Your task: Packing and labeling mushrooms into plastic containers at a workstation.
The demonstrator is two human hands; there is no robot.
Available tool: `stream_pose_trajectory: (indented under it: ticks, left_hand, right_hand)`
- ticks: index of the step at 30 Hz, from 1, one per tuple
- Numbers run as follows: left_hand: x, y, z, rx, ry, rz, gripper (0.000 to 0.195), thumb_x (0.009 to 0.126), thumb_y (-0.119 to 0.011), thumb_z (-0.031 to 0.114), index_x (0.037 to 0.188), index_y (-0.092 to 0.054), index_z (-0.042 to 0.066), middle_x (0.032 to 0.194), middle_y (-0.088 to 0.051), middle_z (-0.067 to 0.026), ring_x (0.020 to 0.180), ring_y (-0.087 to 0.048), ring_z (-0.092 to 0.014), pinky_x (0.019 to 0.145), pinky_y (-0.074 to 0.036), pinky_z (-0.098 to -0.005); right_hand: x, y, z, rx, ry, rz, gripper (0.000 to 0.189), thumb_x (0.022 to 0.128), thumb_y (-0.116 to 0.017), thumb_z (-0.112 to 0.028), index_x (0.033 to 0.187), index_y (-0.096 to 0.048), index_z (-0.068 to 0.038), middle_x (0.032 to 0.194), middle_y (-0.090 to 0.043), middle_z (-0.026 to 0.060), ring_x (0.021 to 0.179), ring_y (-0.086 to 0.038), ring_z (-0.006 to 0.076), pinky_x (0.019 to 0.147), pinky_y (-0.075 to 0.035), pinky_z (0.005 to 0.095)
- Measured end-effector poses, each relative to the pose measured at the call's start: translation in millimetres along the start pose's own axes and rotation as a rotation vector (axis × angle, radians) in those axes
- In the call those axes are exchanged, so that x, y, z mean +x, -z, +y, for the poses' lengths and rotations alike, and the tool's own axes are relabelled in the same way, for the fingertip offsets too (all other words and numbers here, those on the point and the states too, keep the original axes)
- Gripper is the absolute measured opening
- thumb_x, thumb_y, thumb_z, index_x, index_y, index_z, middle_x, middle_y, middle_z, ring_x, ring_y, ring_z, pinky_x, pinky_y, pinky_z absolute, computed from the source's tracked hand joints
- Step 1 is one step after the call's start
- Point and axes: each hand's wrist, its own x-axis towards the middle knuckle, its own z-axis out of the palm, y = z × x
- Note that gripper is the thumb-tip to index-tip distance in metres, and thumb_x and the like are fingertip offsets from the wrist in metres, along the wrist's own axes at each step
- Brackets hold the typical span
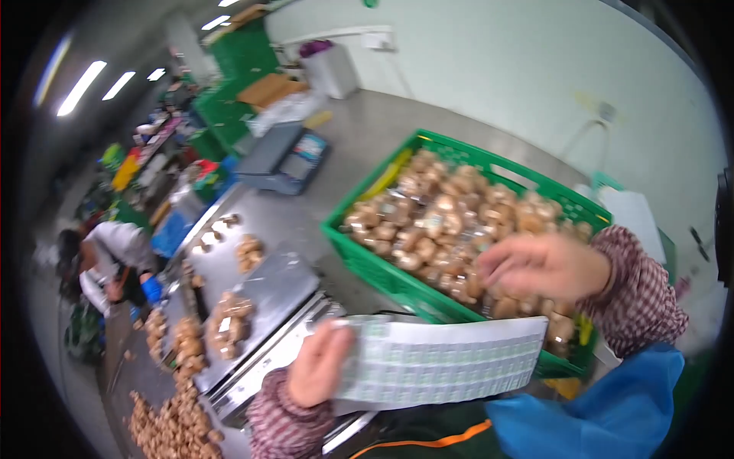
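A white sheet of printed labels (441,358) is gripped at its left end by my left hand (321,361). The sheet's right part reaches across the near edge of a green plastic crate (378,281). Many brown mushrooms (436,221) in clear plastic packs fill that crate. Above its right half hovers my right hand (542,267), blurred, with its fingers loosely extended and nothing visible in them. Whether its fingertips touch the packs cannot be made out.
Left of me, a steel table holds a wrapped mushroom pack (229,324) and a pile of loose mushrooms (172,421). A grey weighing scale (281,158) stands beyond. At far left, a person (114,264) wearing a blue glove bends over the table. A pale wall (487,69) rises behind the crate.
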Motion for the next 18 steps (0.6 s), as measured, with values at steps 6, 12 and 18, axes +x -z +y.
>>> stream_pose_trajectory:
  ticks: [6, 12, 18]
  left_hand:
    - [-6, 5, 40, 0.167, -0.031, -0.022, 0.023, 0.093, -0.044, 0.018, 0.099, -0.054, -0.001, 0.068, -0.056, -0.0092, 0.064, -0.053, -0.012, 0.059, -0.043, -0.0261]
    - [-17, 4, -15, 0.051, 0.145, 0.331, 0.027, 0.093, -0.040, 0.019, 0.083, -0.054, -0.001, 0.063, -0.049, -0.0044, 0.060, -0.046, -0.011, 0.054, -0.039, -0.0277]
    - [-87, 17, -12, -0.383, 0.309, 0.558, 0.028, 0.094, -0.038, 0.022, 0.091, -0.054, -0.001, 0.083, -0.057, -0.0079, 0.073, -0.052, -0.016, 0.065, -0.042, -0.0280]
  right_hand:
    - [91, -91, -20, -0.323, 0.471, -0.016, 0.026, 0.078, -0.063, -0.018, 0.096, -0.059, 0.000, 0.082, -0.059, 0.0109, 0.078, -0.061, 0.0218, 0.066, -0.048, 0.0300]
    - [112, -90, -1, -0.459, 1.068, 0.154, 0.012, 0.073, -0.065, -0.006, 0.084, -0.060, -0.004, 0.076, -0.055, 0.0060, 0.075, -0.057, 0.0185, 0.065, -0.046, 0.0264]
    - [208, 147, 95, -0.120, 0.215, 0.590, 0.030, 0.075, -0.063, -0.002, 0.101, -0.047, 0.001, 0.078, -0.060, 0.0080, 0.070, -0.056, 0.0117, 0.066, -0.047, 0.0244]
